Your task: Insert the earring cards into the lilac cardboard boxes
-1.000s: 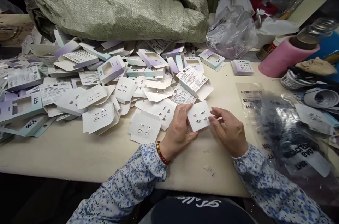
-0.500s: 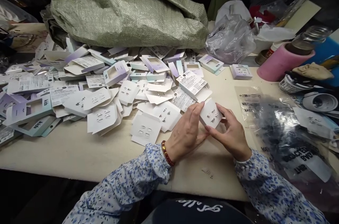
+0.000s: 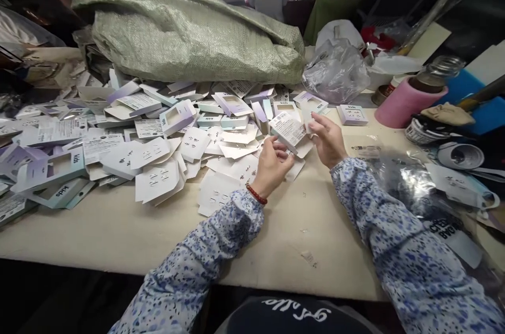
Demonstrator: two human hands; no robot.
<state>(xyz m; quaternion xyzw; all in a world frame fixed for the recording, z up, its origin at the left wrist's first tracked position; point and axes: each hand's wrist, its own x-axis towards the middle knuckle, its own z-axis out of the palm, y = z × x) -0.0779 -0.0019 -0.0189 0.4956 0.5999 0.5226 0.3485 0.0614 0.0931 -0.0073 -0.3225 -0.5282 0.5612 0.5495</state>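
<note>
Hands at frame centre: your left hand (image 3: 272,163) pinches the printed box (image 3: 287,130) by its lower edge; your right hand (image 3: 328,138) pinches a white card (image 3: 306,111), fingers curled, above the worktop (image 3: 118,229).

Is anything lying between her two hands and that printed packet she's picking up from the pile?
Nothing visible does. The left hand already grips the printed packet at its lower edge, and the right hand touches its right side, also pinching a small white card. The pile of cards lies to the left of it.
</note>
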